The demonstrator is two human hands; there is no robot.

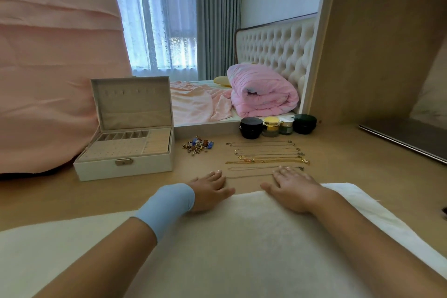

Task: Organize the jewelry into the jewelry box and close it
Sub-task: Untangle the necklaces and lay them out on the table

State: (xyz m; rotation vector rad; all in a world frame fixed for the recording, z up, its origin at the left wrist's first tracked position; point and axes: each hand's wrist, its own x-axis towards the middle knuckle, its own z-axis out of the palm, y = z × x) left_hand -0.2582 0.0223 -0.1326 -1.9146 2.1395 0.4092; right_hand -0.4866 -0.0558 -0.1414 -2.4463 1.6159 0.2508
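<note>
While both palms lay flat on the pale, wood-grained surface (pixel 338 164), the left hand (pixel 210 189) and the right hand (pixel 292 189) rested at the far edge of a soft, fuzzy white cloth (pixel 242 237). Neither gripped anything. The left fingers (pixel 216 175) were stretched out straight and close together, with a smooth light-blue wristband (pixel 167 203) behind them. The right fingers (pixel 286 170) were spread slightly, their tips reaching the nearest of the thin gold chains (pixel 266 155); whether they actually touched the metal could not be told.

The chains lay in straight parallel rows just beyond the right fingers. A small heap of rings (pixel 197 145), mixed with coloured beads and glinting metal, sat beyond the left fingers. Farther left of those fingers stood the rectangular white jewelry box (pixel 123 167), its lid upright, with a brass-toned clasp on its front and beige velvety slots and compartments inside. Round cosmetic jars (pixel 251 127), black, yellow and greenish, stood well beyond the chains.
</note>
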